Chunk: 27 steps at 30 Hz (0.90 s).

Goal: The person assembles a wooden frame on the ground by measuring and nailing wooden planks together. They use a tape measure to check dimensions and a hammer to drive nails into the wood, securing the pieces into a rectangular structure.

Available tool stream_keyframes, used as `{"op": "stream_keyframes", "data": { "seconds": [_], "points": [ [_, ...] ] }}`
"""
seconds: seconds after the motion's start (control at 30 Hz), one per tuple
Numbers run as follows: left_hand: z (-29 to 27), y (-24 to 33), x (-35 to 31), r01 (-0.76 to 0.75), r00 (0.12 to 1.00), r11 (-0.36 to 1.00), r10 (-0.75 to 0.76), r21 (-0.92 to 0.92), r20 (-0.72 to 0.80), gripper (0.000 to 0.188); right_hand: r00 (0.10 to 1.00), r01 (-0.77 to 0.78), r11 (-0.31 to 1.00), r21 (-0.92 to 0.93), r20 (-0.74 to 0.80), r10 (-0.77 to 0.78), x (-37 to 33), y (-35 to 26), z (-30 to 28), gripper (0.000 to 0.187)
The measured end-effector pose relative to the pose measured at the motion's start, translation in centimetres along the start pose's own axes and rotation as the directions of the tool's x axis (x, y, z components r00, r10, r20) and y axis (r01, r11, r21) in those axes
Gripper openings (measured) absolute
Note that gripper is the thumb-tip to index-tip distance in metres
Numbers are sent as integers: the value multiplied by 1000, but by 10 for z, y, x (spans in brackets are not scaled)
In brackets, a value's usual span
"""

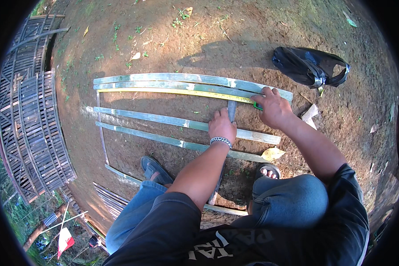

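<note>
Several split green bamboo slats (150,117) lie across thinner crosspieces (103,139) on the ground, forming a frame. A yellow tape (173,91) runs straight along the lower edge of the second slat from the top, out to the frame's left end. At the tape's right end my right hand (274,107) grips the tape measure (257,106), whose green case is mostly hidden, with fingertips over the slat ends. My left hand (223,127), a chain bracelet at its wrist, is closed over a middle slat beside an upright crosspiece (231,110).
A black plastic bag (308,66) lies at the upper right. Next to my right forearm is a pale scrap (310,116), and a yellow leaf (273,154) touches a slat end. Slatted bamboo panels (35,133) stand at the left. My sandalled feet are beside the frame's lower part.
</note>
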State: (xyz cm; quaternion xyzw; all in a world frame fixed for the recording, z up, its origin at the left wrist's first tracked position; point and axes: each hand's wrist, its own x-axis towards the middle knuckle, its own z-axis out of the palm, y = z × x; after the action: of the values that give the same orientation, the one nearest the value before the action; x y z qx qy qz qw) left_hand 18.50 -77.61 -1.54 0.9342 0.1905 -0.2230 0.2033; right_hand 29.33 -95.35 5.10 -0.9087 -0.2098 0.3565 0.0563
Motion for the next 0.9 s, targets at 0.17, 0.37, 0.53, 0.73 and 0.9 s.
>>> {"op": "stream_keyframes", "data": {
  "seconds": [0.17,0.37,0.53,0.73,0.9],
  "points": [
    [0,-1,-1,-13,1000,1000,13,-16,-16,59,1000,4,1000,5,12,-4,-2,-1,4,55],
    [1,-4,-1,-34,999,999,33,-30,-30,59,1000,-9,1000,16,-23,10,-4,-3,14,56],
    [1,-6,0,-31,999,999,30,-38,-13,59,1000,-12,1000,7,-23,13,-4,-5,14,58],
    [0,-7,1,-45,999,999,45,-20,-3,60,999,-37,999,28,-14,37,-8,-8,17,58],
    [-2,-6,2,-40,999,999,41,-25,7,60,999,-34,999,20,-12,34,-6,-8,17,59]
  ]
}}
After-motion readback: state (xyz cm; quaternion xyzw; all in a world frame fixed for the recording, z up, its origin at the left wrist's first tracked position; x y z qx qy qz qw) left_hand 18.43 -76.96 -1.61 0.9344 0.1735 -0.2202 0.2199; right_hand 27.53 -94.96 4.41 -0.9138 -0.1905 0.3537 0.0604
